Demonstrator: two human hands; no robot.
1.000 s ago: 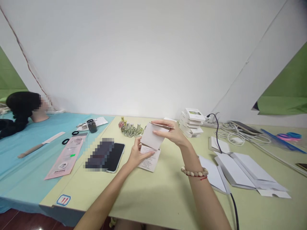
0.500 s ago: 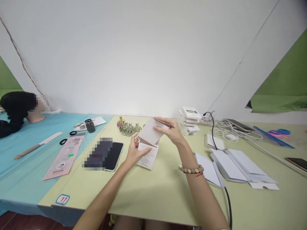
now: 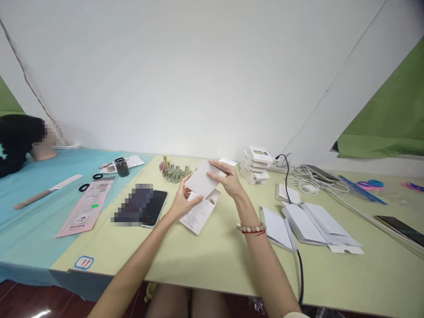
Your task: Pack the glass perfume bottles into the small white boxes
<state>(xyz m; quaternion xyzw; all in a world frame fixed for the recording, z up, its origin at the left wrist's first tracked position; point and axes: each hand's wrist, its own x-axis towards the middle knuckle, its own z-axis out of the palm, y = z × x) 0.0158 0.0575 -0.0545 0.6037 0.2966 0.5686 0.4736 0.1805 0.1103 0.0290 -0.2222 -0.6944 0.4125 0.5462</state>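
Note:
A white cardboard box (image 3: 198,216), partly folded, is held above the table in front of me. Small print covers its lower panel, and a plain white flap stands up above it. My left hand (image 3: 183,204) grips the box at its left side, the thumb lying across the fold between flap and printed panel. From the upper right, my right hand (image 3: 230,179) pinches the flap's edge between thumb and fingers. Behind the box sits a row of small bottles (image 3: 174,172) with metallic caps, partly hidden by it.
White boxes (image 3: 256,165) are stacked against the wall. Flat white cartons (image 3: 304,223) lie at right beside a black cable (image 3: 287,176) and coiled white cords (image 3: 308,185). Left are a phone (image 3: 155,210), a pink packet (image 3: 86,212), a knife (image 3: 49,192), a dark jar (image 3: 122,167).
The box has tilted, its printed panel swinging out toward the lower left while the flap angles over. Both hands keep their hold. The whole view has shifted slightly.

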